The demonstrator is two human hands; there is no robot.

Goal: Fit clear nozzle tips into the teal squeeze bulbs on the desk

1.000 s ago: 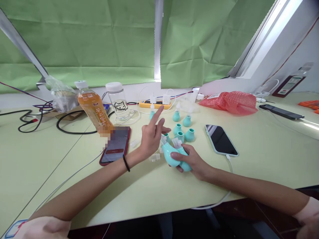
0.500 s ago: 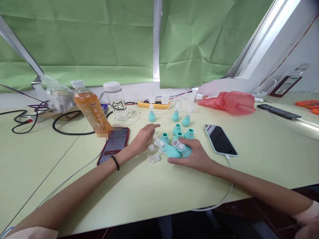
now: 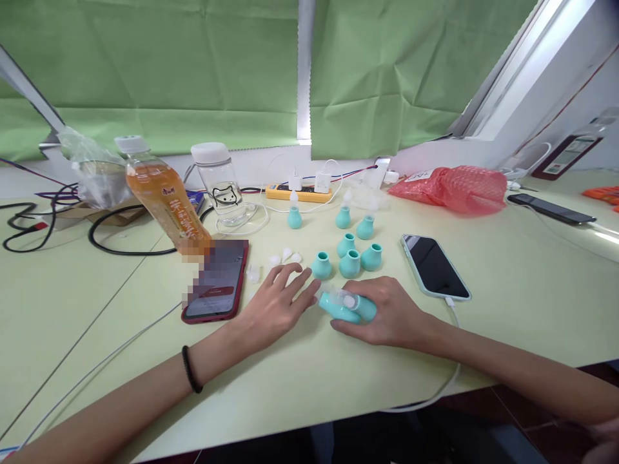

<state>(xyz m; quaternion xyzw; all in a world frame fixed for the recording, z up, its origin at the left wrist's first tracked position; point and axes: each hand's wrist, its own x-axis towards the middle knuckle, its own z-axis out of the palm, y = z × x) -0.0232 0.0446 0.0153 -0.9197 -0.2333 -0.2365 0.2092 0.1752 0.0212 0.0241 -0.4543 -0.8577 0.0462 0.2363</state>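
My right hand (image 3: 382,312) is closed around two teal bulbs (image 3: 341,308) with clear tips, low over the table. Fingers spread and palm down, my left hand (image 3: 278,303) rests just left of them; nothing is seen in its grasp, and its fingertips are near the held bulbs. Several open-topped teal bulbs, among them one (image 3: 321,265) beyond my left fingertips and another (image 3: 349,263), stand upright behind my hands. Farther back are three teal bulbs (image 3: 294,218) with clear tips fitted. Small clear plastic pieces (image 3: 275,260) lie behind my left hand.
A red-cased phone (image 3: 220,290), an orange drink bottle (image 3: 167,200) and a clear bottle (image 3: 222,193) are at left. At right lie a phone (image 3: 435,265) on a cable and red bubble wrap (image 3: 454,188). A yellow power strip (image 3: 280,192) is behind.
My left hand has drawn nearer, and its fingers are spread wider. The small clear pieces now lie farther left. My right hand still holds the two bulbs, slightly lower in view.
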